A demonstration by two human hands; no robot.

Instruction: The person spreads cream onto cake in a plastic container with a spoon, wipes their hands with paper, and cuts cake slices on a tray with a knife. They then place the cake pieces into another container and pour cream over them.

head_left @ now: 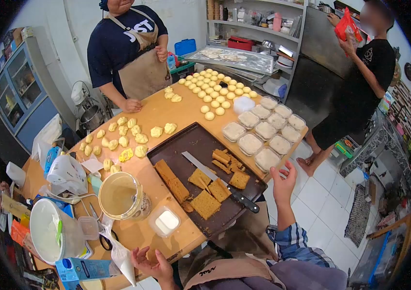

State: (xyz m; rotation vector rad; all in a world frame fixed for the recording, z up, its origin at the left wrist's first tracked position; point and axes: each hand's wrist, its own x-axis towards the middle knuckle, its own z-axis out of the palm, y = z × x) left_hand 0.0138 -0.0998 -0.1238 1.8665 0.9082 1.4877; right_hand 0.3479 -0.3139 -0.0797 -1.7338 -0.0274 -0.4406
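Brown cake (205, 204) sat on the baking tray (188, 142): squares (220, 190) cut, long strip (171, 180) looked undivided. Knife (205, 168) lay idle. Tubs (265, 130) past the tray seemed filled. Left hand (158, 268) and right hand (283, 184) hung apart, open, empty.

Room around tan smooth-topped work table (188, 110) | plain white wall (186, 24) behind it | blue-grey glass-doored cabinet (40, 99) left of it | grey metal open shelving (254, 27) beyond it | white square floor tiles (319, 193) right of it
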